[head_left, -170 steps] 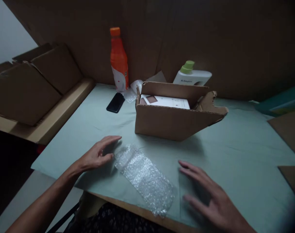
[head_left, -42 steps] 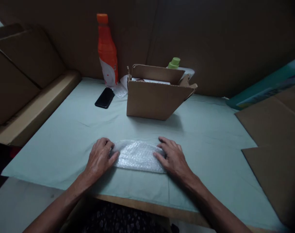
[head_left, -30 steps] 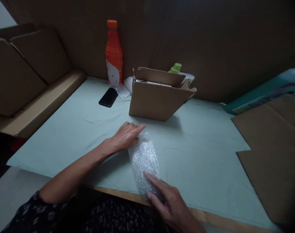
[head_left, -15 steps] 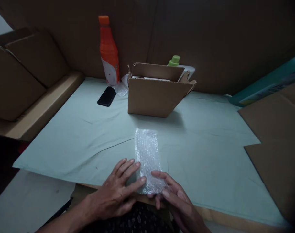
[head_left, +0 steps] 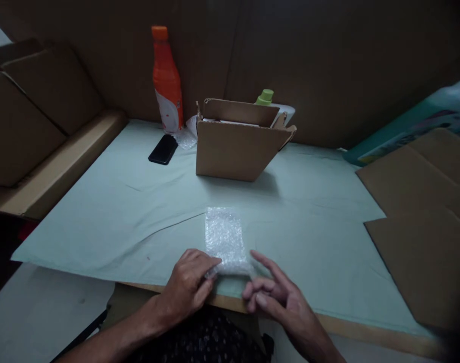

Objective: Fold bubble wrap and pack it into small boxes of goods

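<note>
A strip of clear bubble wrap (head_left: pixel 224 237) lies lengthwise on the pale green sheet (head_left: pixel 120 222), its near end curled up into a small roll. My left hand (head_left: pixel 190 285) pinches the left side of that rolled end with fingers bent. My right hand (head_left: pixel 275 297) rests at the right side of the roll, index finger stretched toward it, other fingers half curled. Both hands sit at the table's near edge.
An open cardboard box (head_left: pixel 235 143) with something white inside stands beyond the wrap. Behind it are an orange bottle (head_left: pixel 166 80), a white bottle with a green cap (head_left: pixel 266 97) and a black phone (head_left: pixel 163 149). Flat cardboard sheets (head_left: pixel 422 212) lie at the right.
The bubble wrap was turned from crosswise to lengthwise, and both hands came to its near end. That near end is now rolled up, so the strip looks shorter.
</note>
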Demonstrator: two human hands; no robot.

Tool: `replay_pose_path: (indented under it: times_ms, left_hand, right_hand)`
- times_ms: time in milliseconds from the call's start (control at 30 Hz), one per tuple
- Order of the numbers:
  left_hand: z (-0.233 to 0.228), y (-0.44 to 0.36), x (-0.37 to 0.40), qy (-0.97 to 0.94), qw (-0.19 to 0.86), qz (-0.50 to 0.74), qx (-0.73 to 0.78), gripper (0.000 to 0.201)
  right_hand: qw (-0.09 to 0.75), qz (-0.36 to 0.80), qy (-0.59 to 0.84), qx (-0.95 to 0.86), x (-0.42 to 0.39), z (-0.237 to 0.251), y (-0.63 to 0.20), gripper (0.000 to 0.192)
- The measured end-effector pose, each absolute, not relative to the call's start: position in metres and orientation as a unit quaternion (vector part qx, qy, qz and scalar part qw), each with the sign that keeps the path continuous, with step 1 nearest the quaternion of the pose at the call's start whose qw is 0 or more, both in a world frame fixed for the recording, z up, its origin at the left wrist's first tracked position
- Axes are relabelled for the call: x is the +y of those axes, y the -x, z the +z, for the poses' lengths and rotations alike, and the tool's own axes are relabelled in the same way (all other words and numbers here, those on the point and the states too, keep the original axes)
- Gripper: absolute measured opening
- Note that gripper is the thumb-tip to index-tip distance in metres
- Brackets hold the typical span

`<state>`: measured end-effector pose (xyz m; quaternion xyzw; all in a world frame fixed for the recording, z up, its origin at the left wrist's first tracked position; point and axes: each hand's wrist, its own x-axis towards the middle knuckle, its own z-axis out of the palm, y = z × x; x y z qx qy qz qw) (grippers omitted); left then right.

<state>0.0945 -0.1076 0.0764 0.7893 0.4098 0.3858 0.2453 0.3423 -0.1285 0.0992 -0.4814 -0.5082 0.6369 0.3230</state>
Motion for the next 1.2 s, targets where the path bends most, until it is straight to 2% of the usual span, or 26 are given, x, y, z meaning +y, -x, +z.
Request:
replay_pose_path:
  times_ms: [100,167,267,367,433,600,667,800,900,1033,1100,1200]
  left_hand:
    - [0.077,-0.093,-0.104,-0.741,0.312,0.373,0.464,0.037]
    - [0.077,-0.091,-0.099,-0.728,0.329,0.360,0.482,0.045]
    - [0.075,-0.093,-0.089,-0.716,0.342,0.339,0.506,0.052]
    - [0.074,-0.097,-0.081,-0.712,0.360,0.302,0.521,0.053]
    - [0.074,-0.099,-0.079,-0.718,0.341,0.312,0.520,0.052]
    - [0.084,-0.092,-0.090,-0.777,0.187,0.386,0.461,0.060]
    - [0.087,-0.088,-0.095,-0.807,0.184,0.366,0.425,0.060]
    - [0.086,-0.086,-0.090,-0.815,0.256,0.339,0.395,0.049]
    - [0.082,-0.089,-0.073,-0.794,0.278,0.327,0.430,0.042]
    - [0.083,-0.098,-0.049,-0.796,0.226,0.265,0.495,0.041]
    - [0.082,-0.102,-0.041,-0.799,0.197,0.244,0.514,0.043]
    - [0.078,-0.104,-0.038,-0.798,0.193,0.249,0.514,0.051]
  right_hand:
    - [0.370,0.348,0.540,-0.671,-0.126,0.112,-0.346,0.048]
    - [0.372,0.211,0.472,-0.771,-0.122,0.120,-0.339,0.041]
    - [0.298,0.109,0.366,-0.875,-0.112,0.121,-0.321,0.037]
    - [0.194,0.039,0.368,-0.908,-0.098,0.110,-0.310,0.035]
    - [0.161,0.022,0.376,-0.912,-0.089,0.100,-0.309,0.034]
    - [0.158,0.064,0.364,-0.916,-0.073,0.100,-0.315,0.032]
    - [0.153,0.133,0.365,-0.909,-0.069,0.109,-0.317,0.029]
    - [0.131,0.266,0.390,-0.871,-0.063,0.123,-0.321,0.028]
    - [0.137,0.202,0.422,-0.873,-0.052,0.121,-0.323,0.028]
    - [0.129,0.075,0.459,-0.876,-0.031,0.109,-0.326,0.039]
    - [0.118,0.078,0.471,-0.871,-0.023,0.102,-0.328,0.044]
    - [0.131,0.133,0.469,-0.863,-0.020,0.092,-0.330,0.030]
